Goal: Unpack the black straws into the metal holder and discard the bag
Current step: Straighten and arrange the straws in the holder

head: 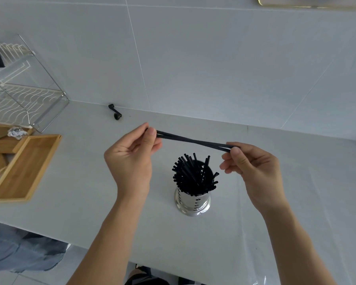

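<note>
— So, how far along does this look?

— Well along, I'd judge. The metal holder (192, 200) stands upright on the grey counter (90, 212), near its front edge, and it is already packed with black straws (194, 174) fanning out of its mouth.

— And the hands?

— Both are busy. The left hand (132, 157) pinches one end of a few loose straws (193, 140) between thumb and fingers; the right hand (253, 167) pinches the other end the same way. That small bunch is held level above and just behind the holder, touching neither it nor the straws inside.

— So those are the last ones?

— Probably, though I cannot be sure. No other loose straws lie on the counter.

— What about the bag?

— A clear plastic sheet (255, 233) lies flat on the counter at the right, under the right forearm, hard to make out against the grey. If that is the bag, it is emptied but not yet discarded. No bin is in view.

— Anything else around?

— A wooden tray (25, 167) and a wire dish rack (27, 95) sit at the far left, and a small black handle (115, 112) lies by the wall. None of them matters for what is left: tip the held straws upright, drop them in, then clear the bag.
</note>
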